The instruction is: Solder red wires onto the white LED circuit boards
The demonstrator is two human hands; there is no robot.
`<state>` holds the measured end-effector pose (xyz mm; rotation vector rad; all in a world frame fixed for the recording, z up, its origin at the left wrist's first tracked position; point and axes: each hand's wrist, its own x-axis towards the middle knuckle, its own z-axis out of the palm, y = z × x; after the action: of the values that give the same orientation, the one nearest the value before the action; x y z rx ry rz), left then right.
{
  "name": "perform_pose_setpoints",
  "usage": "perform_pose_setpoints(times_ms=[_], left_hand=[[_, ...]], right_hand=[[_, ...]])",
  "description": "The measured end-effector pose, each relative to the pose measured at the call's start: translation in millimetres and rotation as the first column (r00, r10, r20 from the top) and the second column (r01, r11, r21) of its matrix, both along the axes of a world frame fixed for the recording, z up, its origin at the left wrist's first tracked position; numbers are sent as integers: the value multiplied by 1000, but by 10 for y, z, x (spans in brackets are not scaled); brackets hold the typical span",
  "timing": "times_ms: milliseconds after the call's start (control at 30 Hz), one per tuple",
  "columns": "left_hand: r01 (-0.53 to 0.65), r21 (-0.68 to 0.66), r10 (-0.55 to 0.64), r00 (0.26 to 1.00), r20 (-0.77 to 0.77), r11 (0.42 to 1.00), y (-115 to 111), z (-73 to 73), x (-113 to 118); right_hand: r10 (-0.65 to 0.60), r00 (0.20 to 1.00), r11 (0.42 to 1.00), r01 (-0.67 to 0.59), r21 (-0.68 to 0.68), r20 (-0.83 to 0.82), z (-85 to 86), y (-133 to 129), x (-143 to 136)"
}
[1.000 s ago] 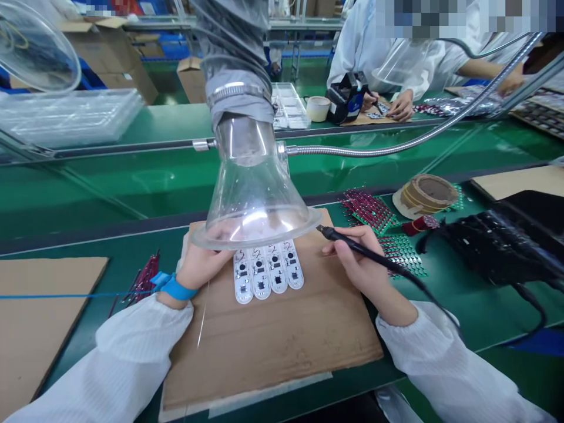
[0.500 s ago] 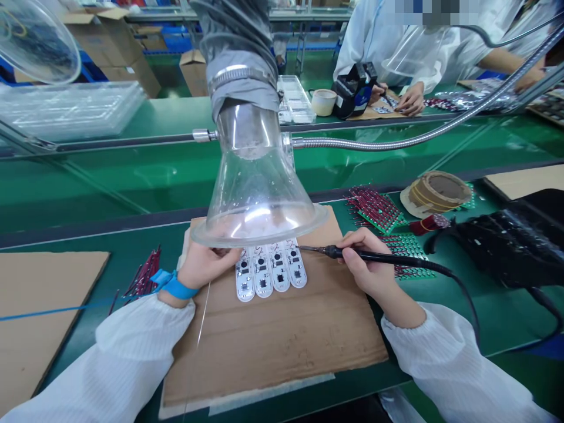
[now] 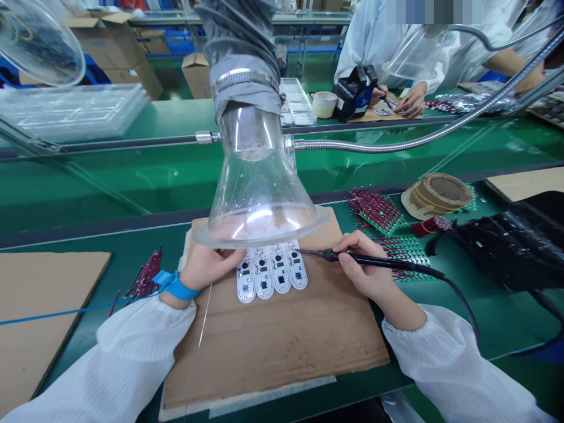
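My right hand [image 3: 368, 264] grips a soldering iron [image 3: 365, 258] by its black handle. The iron's thin tip points left and reaches the rightmost of several white circuit boards [image 3: 281, 276], rounded strips lying side by side on a cardboard sheet [image 3: 282, 335]. At the left end of the boards, my left hand [image 3: 209, 264] is closed, with a blue band on its wrist. A thin, silvery solder wire [image 3: 205, 317] trails down from this hand. The clear fume hood [image 3: 262, 194] blurs its fingertips and the boards' upper ends.
Dark red wires [image 3: 143, 273] lie left of the cardboard. Green boards with red wires [image 3: 376, 208], a tape roll [image 3: 436, 194] and a black bag-like bundle [image 3: 515, 247] are at right. A metal hose [image 3: 374, 144] crosses behind. Across the bench, a co-worker's hands [image 3: 409, 101] work on similar boards.
The iron's tip sits slightly lower against the rightmost board, and its handle has tilted a little. My left hand and the boards hold nearly the same place.
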<state>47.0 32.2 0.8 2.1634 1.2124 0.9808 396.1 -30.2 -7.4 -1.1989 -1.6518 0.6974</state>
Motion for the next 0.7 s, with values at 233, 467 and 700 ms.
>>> perform_pose_setpoints(times_ms=[233, 467, 700], left_hand=[[5, -10, -5, 1000, -4, 1000, 4, -33, -8], [-6, -39, 10, 997, 78, 999, 6, -129, -61], [7, -16, -6, 998, 62, 1000, 14, -96, -49]], right_hand=[[6, 1000, 999, -6, 33, -9, -29, -3, 28], [-25, 993, 999, 27, 18, -112, -29, -3, 27], [24, 1000, 1000, -24, 17, -1, -70, -29, -9]])
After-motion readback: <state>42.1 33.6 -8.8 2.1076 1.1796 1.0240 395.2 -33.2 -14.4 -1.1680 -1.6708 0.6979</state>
